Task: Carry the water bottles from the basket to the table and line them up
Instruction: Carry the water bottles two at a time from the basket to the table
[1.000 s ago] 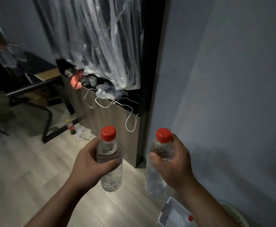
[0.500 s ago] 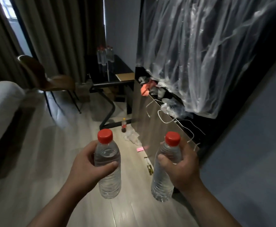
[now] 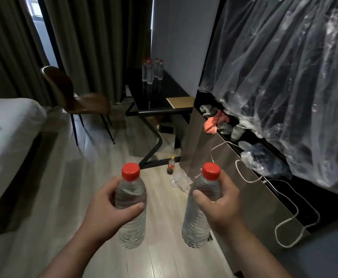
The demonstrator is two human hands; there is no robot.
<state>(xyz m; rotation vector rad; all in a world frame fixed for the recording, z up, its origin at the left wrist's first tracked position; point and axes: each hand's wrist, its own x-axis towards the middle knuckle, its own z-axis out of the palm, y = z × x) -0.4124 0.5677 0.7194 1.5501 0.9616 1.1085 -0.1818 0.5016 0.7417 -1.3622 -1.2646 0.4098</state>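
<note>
My left hand grips a clear water bottle with a red cap upright, fingers wrapped round its upper body. My right hand grips a second red-capped water bottle the same way, level with the first. Far ahead stands a black table against the wall, and several red-capped bottles stand close together at its far end. The basket is out of view.
A brown chair stands left of the table, and a white bed fills the left side. A low cabinet with clutter, white cables and a plastic-covered unit runs along the right. A small dark bottle and crumpled plastic lie on the floor.
The view has swung left from the grey wall toward the room, and the table with its bottles has come into sight and drawn nearer. Both hands keep hold of their bottles.
</note>
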